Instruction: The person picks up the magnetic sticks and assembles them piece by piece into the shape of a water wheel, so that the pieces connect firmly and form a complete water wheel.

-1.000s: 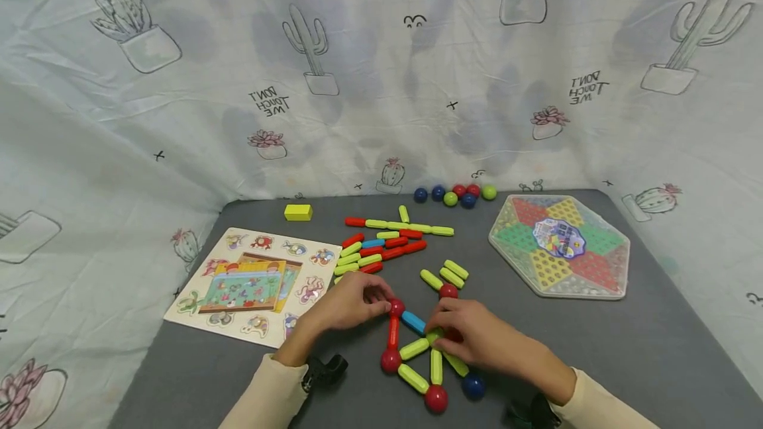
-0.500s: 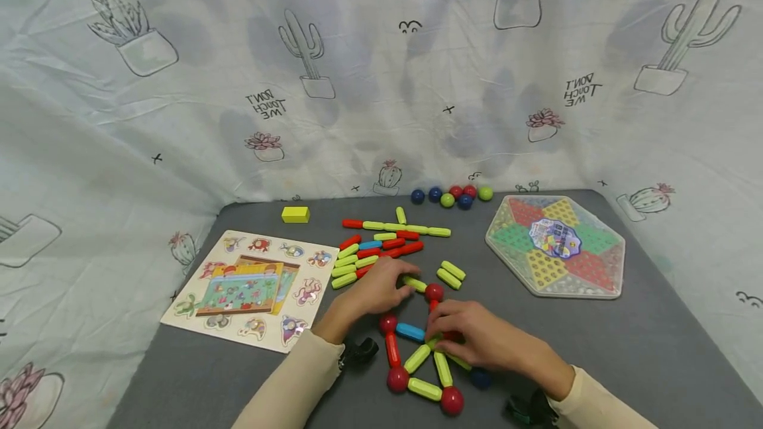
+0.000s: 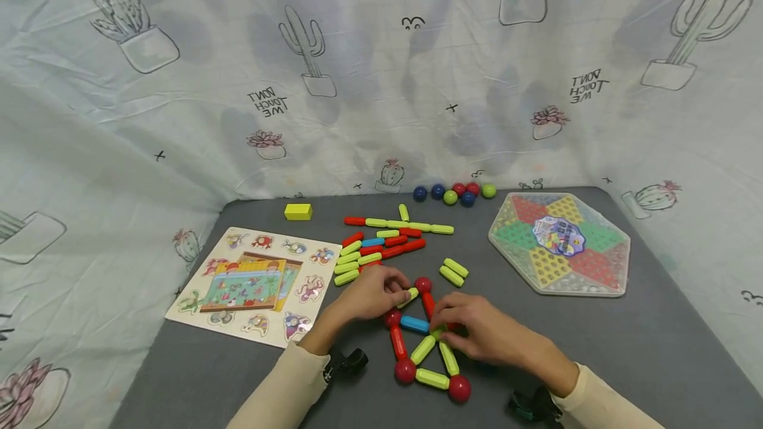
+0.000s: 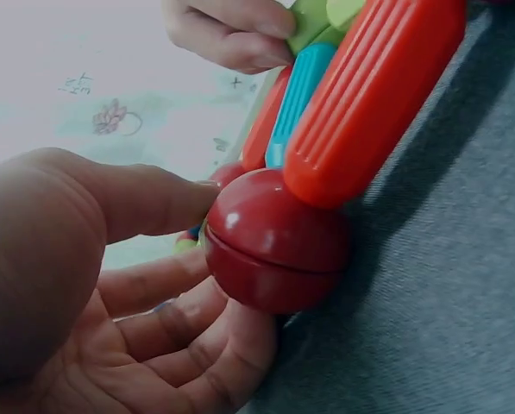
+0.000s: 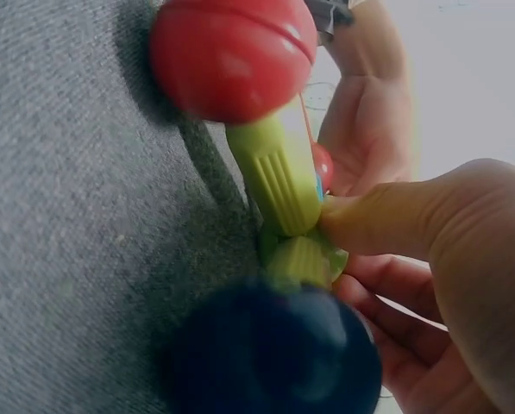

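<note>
My left hand (image 3: 375,293) pinches a yellow-green rod (image 3: 410,296) that slants between two red balls, a far one (image 3: 422,285) and a nearer one (image 3: 392,318). My right hand (image 3: 483,330) pinches the green hub ball (image 3: 439,332), where several rods meet. A blue rod (image 3: 415,324) links that hub to the nearer red ball. Below it, yellow-green rods and a red rod (image 3: 398,343) join two more red balls, left (image 3: 405,370) and right (image 3: 459,388). In the right wrist view a dark blue ball (image 5: 274,354) sits on another rod; my right hand hides it from the head view.
Loose rods (image 3: 357,260) lie in rows beyond my left hand, and two yellow-green rods (image 3: 454,271) lie apart. Several balls (image 3: 450,197) line the back edge. A picture puzzle board (image 3: 250,283) is at left, a hexagonal game board (image 3: 560,243) at right, a yellow block (image 3: 298,211) behind.
My left hand left the nearer red ball, took the rod on the far ball and drew it leftward and nearer. The joined figure turned counterclockwise; my right hand stayed at the hub.
</note>
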Action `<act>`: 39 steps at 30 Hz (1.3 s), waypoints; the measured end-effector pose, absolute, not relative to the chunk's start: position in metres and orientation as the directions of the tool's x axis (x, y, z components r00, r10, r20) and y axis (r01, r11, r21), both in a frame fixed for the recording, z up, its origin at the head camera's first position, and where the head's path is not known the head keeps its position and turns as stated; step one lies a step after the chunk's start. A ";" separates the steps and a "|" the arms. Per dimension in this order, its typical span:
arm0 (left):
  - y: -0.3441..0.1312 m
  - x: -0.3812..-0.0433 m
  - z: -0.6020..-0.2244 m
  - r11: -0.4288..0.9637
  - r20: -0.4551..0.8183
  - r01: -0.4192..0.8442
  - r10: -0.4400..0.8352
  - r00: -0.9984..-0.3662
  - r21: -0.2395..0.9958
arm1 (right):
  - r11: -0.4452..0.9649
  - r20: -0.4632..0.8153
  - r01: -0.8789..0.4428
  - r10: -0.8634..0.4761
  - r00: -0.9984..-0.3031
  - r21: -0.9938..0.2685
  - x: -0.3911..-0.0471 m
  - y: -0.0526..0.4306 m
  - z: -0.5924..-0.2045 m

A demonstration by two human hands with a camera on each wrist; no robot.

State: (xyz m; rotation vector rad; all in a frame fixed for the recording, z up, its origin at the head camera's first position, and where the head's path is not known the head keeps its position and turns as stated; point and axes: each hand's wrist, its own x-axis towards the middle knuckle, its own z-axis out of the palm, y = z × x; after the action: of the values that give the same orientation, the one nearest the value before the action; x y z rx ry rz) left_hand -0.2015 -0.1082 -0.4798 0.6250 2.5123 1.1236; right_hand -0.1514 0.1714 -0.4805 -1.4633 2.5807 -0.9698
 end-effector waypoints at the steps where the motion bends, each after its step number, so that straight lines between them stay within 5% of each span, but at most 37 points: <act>1: -0.109 -0.200 -0.480 0.594 -0.118 0.240 0.500 -0.858 0.768 | 0.370 0.276 -0.770 -0.780 -0.562 -0.521 -0.151 0.171 -0.480; 26: -0.114 -0.190 -0.473 0.675 -0.124 0.297 0.501 -0.857 0.676 | 0.529 0.417 -0.787 -0.668 -0.617 -0.317 -0.158 0.174 -0.484; 33: -0.117 -0.196 -0.471 0.693 -0.104 0.289 0.466 -0.879 0.660 | 0.568 0.370 -0.743 -0.645 -0.669 -0.354 -0.157 0.174 -0.483; 39: -0.097 -0.207 -0.474 0.649 0.052 0.338 0.418 -0.907 0.681 | 0.526 0.359 -0.743 -0.656 -0.664 -0.414 -0.156 0.173 -0.484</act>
State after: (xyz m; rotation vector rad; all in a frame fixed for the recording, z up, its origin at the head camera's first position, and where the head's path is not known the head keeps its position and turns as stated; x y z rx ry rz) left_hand -0.2072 -0.0974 -0.4742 0.6327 2.7523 1.1033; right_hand -0.1559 0.1726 -0.4841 -1.3317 2.8795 -0.9091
